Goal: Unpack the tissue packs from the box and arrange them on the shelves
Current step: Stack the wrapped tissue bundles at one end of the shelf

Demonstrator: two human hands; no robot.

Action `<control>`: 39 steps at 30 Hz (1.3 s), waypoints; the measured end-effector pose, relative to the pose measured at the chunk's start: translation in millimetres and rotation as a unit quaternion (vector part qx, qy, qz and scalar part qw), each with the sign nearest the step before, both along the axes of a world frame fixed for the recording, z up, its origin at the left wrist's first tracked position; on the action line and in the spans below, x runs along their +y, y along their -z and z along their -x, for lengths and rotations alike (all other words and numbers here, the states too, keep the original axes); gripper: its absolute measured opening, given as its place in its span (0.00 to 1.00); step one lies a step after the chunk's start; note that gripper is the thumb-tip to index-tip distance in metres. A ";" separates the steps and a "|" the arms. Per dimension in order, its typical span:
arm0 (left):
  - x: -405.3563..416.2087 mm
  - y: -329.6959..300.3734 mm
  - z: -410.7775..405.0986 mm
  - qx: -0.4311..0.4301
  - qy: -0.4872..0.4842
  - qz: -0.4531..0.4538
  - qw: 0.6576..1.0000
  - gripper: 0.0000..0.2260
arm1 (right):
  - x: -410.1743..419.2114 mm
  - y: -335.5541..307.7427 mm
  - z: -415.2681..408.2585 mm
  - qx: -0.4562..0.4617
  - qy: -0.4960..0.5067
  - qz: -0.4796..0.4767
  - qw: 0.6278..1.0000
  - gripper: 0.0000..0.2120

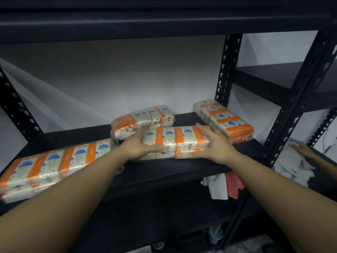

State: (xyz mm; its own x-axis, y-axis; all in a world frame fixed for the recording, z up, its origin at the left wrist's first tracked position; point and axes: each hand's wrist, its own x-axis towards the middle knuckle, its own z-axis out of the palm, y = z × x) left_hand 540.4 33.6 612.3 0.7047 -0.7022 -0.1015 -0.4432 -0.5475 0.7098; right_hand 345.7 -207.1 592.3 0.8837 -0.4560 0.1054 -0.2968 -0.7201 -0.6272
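Step in hand: I am setting a tissue pack down on the middle of the black shelf, one of the last moves of a single placing, I judge.
Left hand: my left hand grips the pack's left end, thumb along the near face and fingers reaching over the far top edge.
Right hand: my right hand holds the right end the same way, thumb low on the near side.
Where the pack is: near the shelf's front, between the long pack at the left and the pack at the right, just in front of the far pack.
Long axis: it runs left to right, roughly along the shelf's front edge; the printed face with orange bands looks up.
Doing it well: I should keep both ends level, lower it flat, then push it back squarely so it lines up with its neighbours and leaves room in front.
Risk: the plastic wrap looks slippery, so a one-sided release could skew it.
Also there: another person's hand on white cloth at the far right.
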 end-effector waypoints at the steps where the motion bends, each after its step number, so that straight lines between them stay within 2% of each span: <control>1: 1.8 -2.3 -3.9 -0.001 0.027 -0.036 0.999 0.52 | -0.8 -0.6 -0.6 0.022 -0.001 0.022 1.000 0.55; 4: 1.1 -2.7 -14.1 -0.029 0.053 -0.093 0.994 0.52 | 3.7 -1.0 -2.7 0.052 0.002 0.052 0.997 0.52; 7: -0.9 -4.5 -18.1 -0.095 0.050 -0.089 0.990 0.50 | 8.5 -2.2 -0.1 0.030 0.015 0.053 0.998 0.46; 10: 5.8 -10.3 -25.2 -0.116 0.065 -0.082 0.988 0.48 | 15.1 -8.4 4.9 -0.007 0.044 0.038 0.998 0.42; 16: 16.9 -35.4 -47.2 -0.083 0.094 0.017 0.992 0.42 | 29.6 -32.2 19.6 -0.065 0.101 0.040 0.992 0.39; 18: 14.6 -44.2 -54.0 -0.015 0.115 0.097 0.988 0.40 | 32.0 -43.0 28.4 -0.095 0.126 0.050 0.986 0.38; 20: 5.9 -52.0 -54.0 0.049 0.134 0.167 0.976 0.31 | 31.6 -53.2 38.9 -0.136 0.139 0.066 0.979 0.36; 22: -9.2 -58.0 -52.1 0.077 0.142 0.202 0.966 0.27 | 26.6 -61.8 48.7 -0.174 0.148 0.075 0.971 0.33; 26: -55.3 -60.0 -59.3 0.097 0.144 0.250 0.953 0.26 | 8.6 -71.1 63.7 -0.216 0.181 0.085 0.956 0.30; 31: -134.1 -59.6 -71.4 0.098 0.113 0.295 0.944 0.34 | -25.0 -63.5 66.8 -0.249 0.242 0.099 0.933 0.25; 36: -215.5 -45.6 -93.7 0.117 0.074 0.326 0.935 0.22 | -34.5 -42.3 59.4 -0.289 0.278 0.081 0.912 0.21; 39: -255.7 -33.8 -101.0 0.120 0.079 0.330 0.933 0.20 | -40.3 -23.8 47.1 -0.311 0.290 0.076 0.902 0.20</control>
